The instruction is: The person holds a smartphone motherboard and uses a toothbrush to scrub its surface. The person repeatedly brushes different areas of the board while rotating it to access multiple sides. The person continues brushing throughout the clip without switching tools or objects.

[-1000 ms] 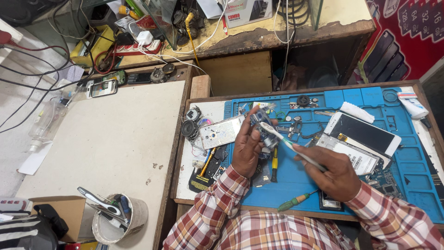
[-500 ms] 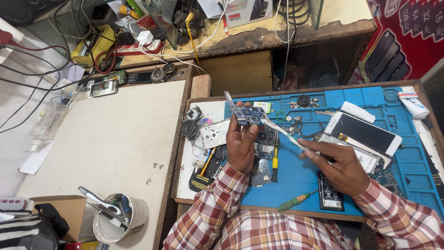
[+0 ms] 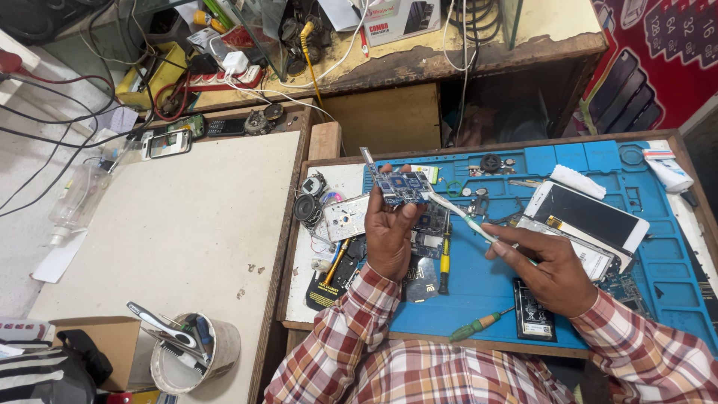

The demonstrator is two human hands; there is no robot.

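My left hand holds a small blue circuit board up above the blue work mat, fingers pinching its edges. My right hand grips a white toothbrush by the handle. The brush's head rests against the right end of the circuit board. Both forearms wear red checked sleeves. Under the raised board lie more circuit boards and a yellow-handled screwdriver.
A white phone and phone parts lie on the mat at right, a green screwdriver near the front edge. Small speakers sit left of the mat. A beige board covers the left table, with a tool cup.
My left hand has lifted the circuit board higher and away from the mat. My right hand has followed with the toothbrush, its head now at the board's right end.
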